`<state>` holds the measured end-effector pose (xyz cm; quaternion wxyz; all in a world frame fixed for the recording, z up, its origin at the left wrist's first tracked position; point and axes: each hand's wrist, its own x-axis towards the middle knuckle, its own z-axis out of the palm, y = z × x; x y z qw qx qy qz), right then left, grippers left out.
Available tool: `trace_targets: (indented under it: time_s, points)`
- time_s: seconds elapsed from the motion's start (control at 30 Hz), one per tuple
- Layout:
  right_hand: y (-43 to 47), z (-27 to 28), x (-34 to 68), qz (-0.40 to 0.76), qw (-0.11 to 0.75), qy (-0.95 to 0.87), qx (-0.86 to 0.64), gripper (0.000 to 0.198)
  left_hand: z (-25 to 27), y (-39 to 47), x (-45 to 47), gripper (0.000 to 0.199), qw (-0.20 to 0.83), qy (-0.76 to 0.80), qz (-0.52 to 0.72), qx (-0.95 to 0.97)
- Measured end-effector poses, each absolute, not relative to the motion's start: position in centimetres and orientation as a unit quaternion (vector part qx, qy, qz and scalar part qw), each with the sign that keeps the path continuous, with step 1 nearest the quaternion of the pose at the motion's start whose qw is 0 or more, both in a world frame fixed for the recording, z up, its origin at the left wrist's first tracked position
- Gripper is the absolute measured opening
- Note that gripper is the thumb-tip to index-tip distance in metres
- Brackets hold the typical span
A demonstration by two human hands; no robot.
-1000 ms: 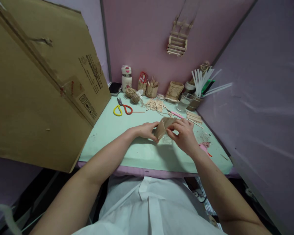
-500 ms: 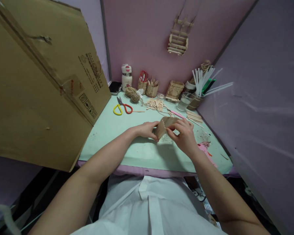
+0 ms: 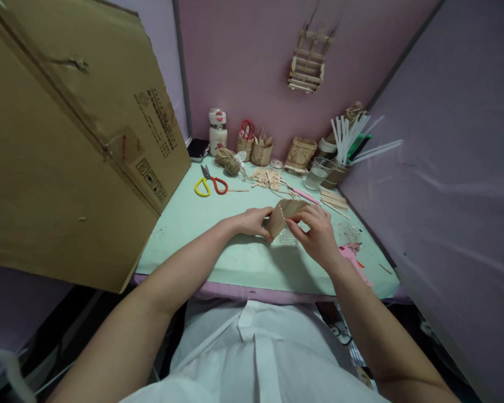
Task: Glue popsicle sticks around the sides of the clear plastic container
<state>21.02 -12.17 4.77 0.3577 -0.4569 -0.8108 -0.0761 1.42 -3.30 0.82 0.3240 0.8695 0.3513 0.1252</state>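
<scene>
A small box-like wooden piece (image 3: 278,223), with a pale beaded-looking line along one edge, is held tilted just above the table. My left hand (image 3: 254,222) grips its left side, thumb at the lower corner and fingers at the upper one. My right hand (image 3: 315,224) is closed at its right side, with thumb and forefinger pinching near the pale edge; whether something thin lies between them is too small to tell. Under the piece sits a clear, see-through object (image 3: 286,238), partly hidden. A pink glue-gun-like tool (image 3: 355,262) lies beside my right wrist.
Red-and-yellow-handled scissors (image 3: 211,182), twine (image 3: 231,163), loose wooden sticks (image 3: 267,178) and a pink pen-like tool (image 3: 306,195) lie farther back. A water cup (image 3: 317,174) and a holder of white glue sticks (image 3: 338,174) stand at right. A large cardboard sheet (image 3: 79,151) leans at left.
</scene>
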Motion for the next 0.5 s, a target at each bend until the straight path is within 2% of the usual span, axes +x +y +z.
trace_targets:
  time_s: [0.27, 0.5]
  points:
    - [-12.26, 4.40, 21.11, -0.071, 0.380, -0.801, -0.457, 0.017, 0.87, -3.25, 1.33, 0.082, 0.311, 0.350, 0.111, 0.877]
    - [-12.39, 4.29, 20.87, -0.080, 0.391, -0.788, -0.470, 0.015, 0.65, -3.59, 1.43, 0.097, 0.277, 0.367, 0.104, 0.882]
